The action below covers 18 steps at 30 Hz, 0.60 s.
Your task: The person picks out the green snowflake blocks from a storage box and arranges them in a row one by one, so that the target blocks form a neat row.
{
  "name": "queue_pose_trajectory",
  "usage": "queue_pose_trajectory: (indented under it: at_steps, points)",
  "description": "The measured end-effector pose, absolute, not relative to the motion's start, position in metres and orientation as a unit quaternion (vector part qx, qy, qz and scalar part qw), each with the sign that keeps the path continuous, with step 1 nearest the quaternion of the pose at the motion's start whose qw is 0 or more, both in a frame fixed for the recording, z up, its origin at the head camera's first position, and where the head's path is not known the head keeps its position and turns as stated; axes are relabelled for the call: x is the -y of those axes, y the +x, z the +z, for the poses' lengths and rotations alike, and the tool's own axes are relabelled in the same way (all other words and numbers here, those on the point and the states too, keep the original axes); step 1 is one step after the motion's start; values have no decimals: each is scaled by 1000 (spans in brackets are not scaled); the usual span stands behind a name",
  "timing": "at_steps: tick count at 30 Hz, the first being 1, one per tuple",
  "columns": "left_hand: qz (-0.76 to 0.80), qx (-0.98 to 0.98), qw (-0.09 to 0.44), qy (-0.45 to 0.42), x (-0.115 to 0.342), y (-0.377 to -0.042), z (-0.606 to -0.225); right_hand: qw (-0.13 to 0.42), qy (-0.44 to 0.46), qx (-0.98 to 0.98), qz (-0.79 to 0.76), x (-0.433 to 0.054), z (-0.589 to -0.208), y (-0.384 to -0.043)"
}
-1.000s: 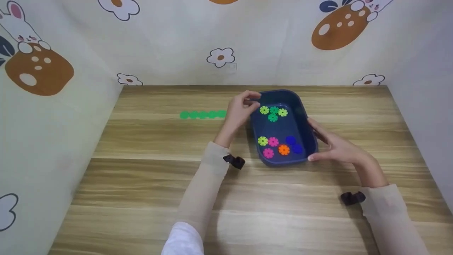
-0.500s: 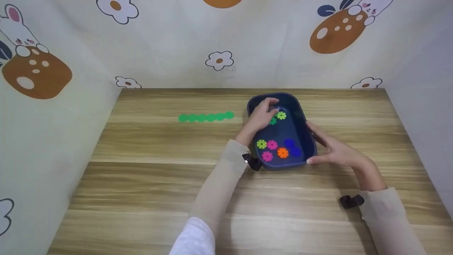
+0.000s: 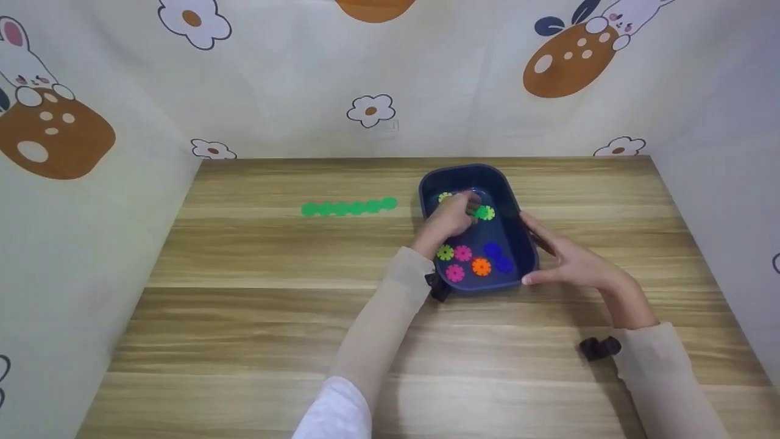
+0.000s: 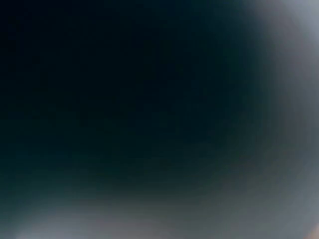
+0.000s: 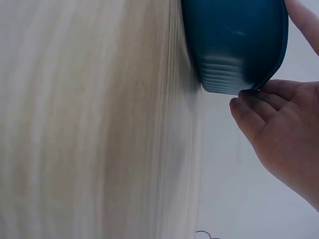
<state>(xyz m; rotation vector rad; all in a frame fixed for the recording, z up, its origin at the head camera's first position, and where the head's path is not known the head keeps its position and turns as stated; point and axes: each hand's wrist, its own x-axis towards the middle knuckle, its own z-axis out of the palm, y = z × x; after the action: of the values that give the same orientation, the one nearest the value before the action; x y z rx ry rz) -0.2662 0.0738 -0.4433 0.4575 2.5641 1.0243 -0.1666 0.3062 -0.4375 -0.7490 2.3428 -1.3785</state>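
Observation:
A dark blue plastic tray [image 3: 472,288] lies on the wooden table, holding several small notched plastic discs. My left hand [image 3: 450,218] reaches into its far half, thumb and fingers pinching a green disc [image 3: 480,212] beside a yellow-green disc [image 3: 489,213]. Another yellow-green disc [image 3: 445,197] is partly hidden by this hand. Pink [image 3: 463,253], orange [image 3: 481,266] and blue discs [image 3: 503,264] lie at the tray's near end. My right hand [image 3: 573,259] holds the tray's right side, thumb at the near corner; the right wrist view shows its fingertips at the rim. The left wrist view is dark and blurred.
Left of the tray, a row of several green discs [image 3: 348,208] runs across the table [image 3: 244,329]. A patterned cloth wall [image 3: 292,91] stands behind the table, with pale walls on both sides. Black wrist mounts [image 3: 600,348] sit at both sleeves.
My left hand has moved right from the tray's left rim down into it, and a green disc has shifted right at its fingertips. My right hand keeps its place on the tray.

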Motion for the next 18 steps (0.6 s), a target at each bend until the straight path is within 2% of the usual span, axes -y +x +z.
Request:
queue_pose_trajectory:
  at_steps: [6, 14, 18]
  points:
    - [324, -897, 197, 227, -75, -264, -447, 157, -278, -819, -477, -306, -439, -169]
    - [200, -922, 171, 285, -78, -260, -448, 161, -276, -818, -478, -305, -438, -170]
    - [188, -919, 169, 304, -78, -260, -448, 154, -287, -814, -481, -306, -438, -169]
